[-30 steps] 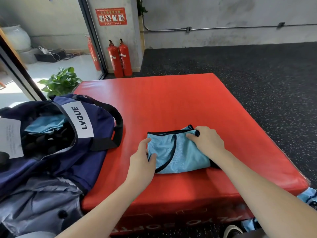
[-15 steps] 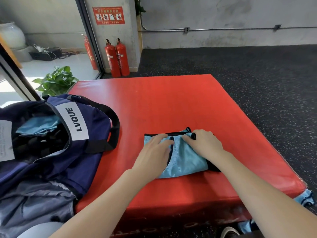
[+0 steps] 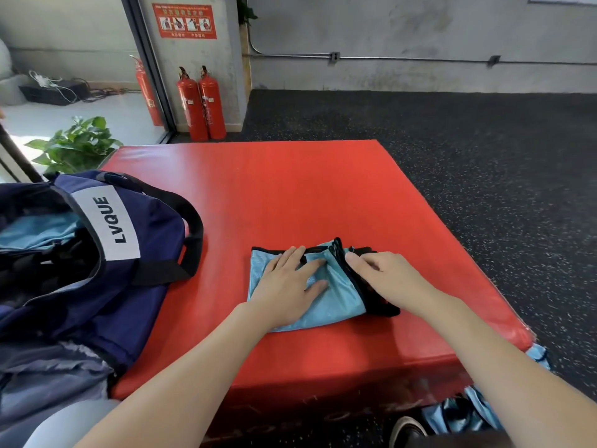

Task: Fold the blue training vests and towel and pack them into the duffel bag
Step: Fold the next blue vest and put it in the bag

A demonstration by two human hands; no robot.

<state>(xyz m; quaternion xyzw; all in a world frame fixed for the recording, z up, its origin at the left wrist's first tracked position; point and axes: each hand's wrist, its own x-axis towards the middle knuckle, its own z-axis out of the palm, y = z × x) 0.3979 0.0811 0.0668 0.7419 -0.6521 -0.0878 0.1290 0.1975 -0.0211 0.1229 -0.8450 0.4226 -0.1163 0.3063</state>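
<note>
Straight, spread fingers (image 3: 303,263) of the left hand (image 3: 287,282) press flat on a folded blue training vest (image 3: 336,302). The right hand (image 3: 387,276) rests on the vest's black-trimmed right edge, its fingers loosely curled there — whether they pinch the trim, I cannot tell. The vest lies on a red mat (image 3: 290,195). To the left sits an open navy duffel bag (image 3: 135,253) — blue fabric (image 3: 35,231) inside.
</note>
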